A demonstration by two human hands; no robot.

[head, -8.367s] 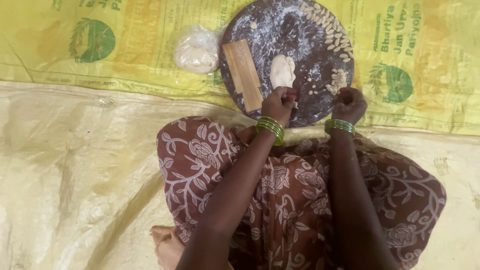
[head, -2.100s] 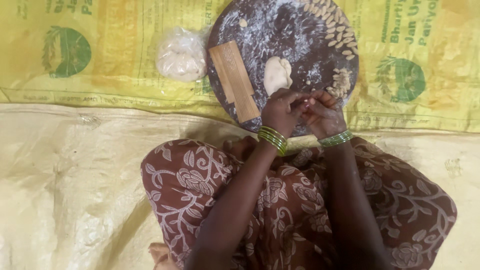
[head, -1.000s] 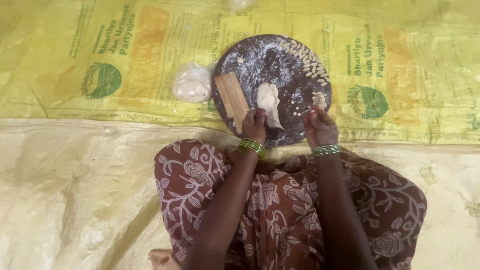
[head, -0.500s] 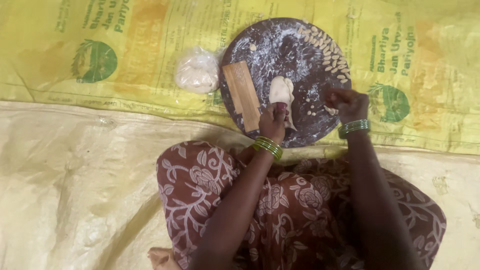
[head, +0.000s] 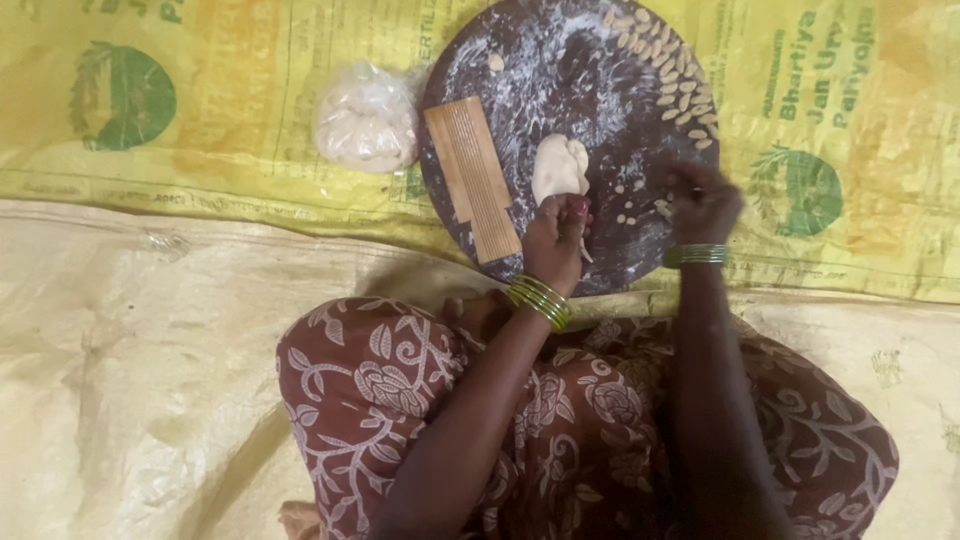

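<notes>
Dough lump (head: 558, 165) sits under my left hand (head: 553, 238), grip pinching its edge; next I judge another bit needs tearing off.

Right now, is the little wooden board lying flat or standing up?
Flat. The ridged wooden board lies face up on the round floured board, left of the dough lump.

A round board (head: 560, 60) lay on a woven sack mat (head: 200, 120) in front of the seated person. On the board, a ridged wooden paddle (head: 472, 178) sat at the left, a dough lump (head: 558, 165) at centre, and small shaped dough pieces (head: 672, 70) along the far right rim. A bagged dough ball (head: 366, 118) lay on the mat, just left of the board. The left hand (head: 553, 238) touched the lump's near edge; the right hand (head: 700, 198) was over the board's right edge.
</notes>
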